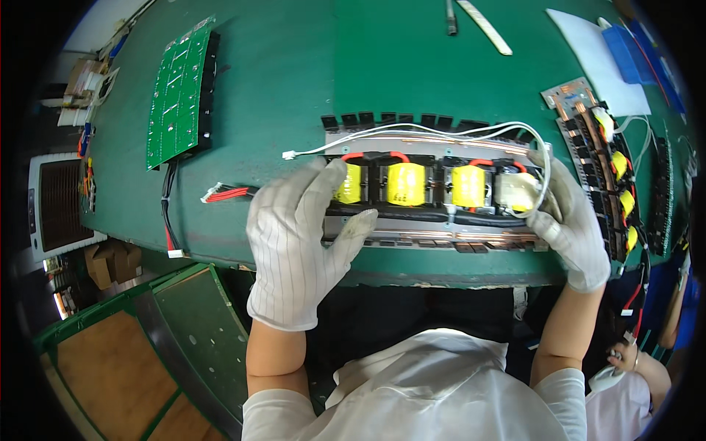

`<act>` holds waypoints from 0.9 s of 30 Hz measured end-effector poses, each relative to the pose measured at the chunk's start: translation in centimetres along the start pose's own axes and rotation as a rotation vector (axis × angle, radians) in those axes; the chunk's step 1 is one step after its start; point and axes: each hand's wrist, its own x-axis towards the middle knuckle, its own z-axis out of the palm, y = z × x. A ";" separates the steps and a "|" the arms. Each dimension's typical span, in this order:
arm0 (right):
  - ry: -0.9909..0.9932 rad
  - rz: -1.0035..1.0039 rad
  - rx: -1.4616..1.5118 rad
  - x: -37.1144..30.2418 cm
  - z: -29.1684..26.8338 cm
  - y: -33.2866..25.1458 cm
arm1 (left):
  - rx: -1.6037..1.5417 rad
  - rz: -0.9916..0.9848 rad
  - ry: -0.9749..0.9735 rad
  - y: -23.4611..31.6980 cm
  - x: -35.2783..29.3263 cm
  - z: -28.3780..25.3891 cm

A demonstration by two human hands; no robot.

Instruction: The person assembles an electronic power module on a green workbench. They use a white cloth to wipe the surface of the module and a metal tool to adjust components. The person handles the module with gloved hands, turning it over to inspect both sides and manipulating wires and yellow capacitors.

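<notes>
Transformer board assembly (pixel 435 184) lies lengthwise at the centre of the frame, near the front edge of the green tabletop (pixel 279 88). It carries 4 wound coils in a row: 3 yellow, the rightmost pale. Left gloved hand (pixel 294 220) grasps the left end, fingers covering part of the 1st coil, thumb apart at the lower side. Right gloved hand (pixel 577 224) grips the right end and hides its corner. Obstruction: white cable (pixel 546 158) runs along the upper side and loops down over the pale coil; its plug (pixel 289 155) sits just beyond the left fingers. Red-wired lead (pixel 224 195) lies left of the left hand. Upper left: green circuit board (pixel 176 95) trailing a black cable (pixel 167 202). Right: 2nd coil assembly (pixel 619 163), near the right hand, with a black strip (pixel 663 198) beyond. Upper right: white sheet (pixel 599 62), blue tray (pixel 629 55). Top: white flat strip (pixel 485 28) and dark rod (pixel 451 18). Lower right: co-worker's hand (pixel 624 356), well apart.
</notes>
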 end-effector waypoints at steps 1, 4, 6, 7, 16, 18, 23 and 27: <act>0.017 0.032 -0.016 -0.2 -0.2 -0.3 | -0.040 -0.007 -0.049 -0.5 -0.2 0.3; 0.153 0.028 -0.049 -0.1 -0.2 -0.9 | -0.078 0.042 0.020 -1.1 -0.6 0.6; 0.276 -0.116 -0.061 0.3 -1.1 -0.4 | -0.213 -0.015 0.078 -1.9 -0.2 0.7; 0.304 0.086 -0.269 0.7 -1.6 -2.0 | -0.292 -0.038 0.107 -2.3 0.2 0.9; 0.087 -0.071 0.085 2.8 4.2 -7.2 | -0.247 0.156 -0.109 1.0 6.3 1.4; 0.085 0.017 0.181 1.7 4.0 -7.8 | -0.341 0.318 -0.059 2.0 7.4 3.2; -0.241 -0.043 0.431 -0.9 -0.2 -3.6 | -0.257 0.427 -0.016 2.2 3.0 -1.7; -0.321 0.034 0.534 -2.2 -0.9 -1.8 | -0.213 0.232 0.032 1.4 -0.7 -4.0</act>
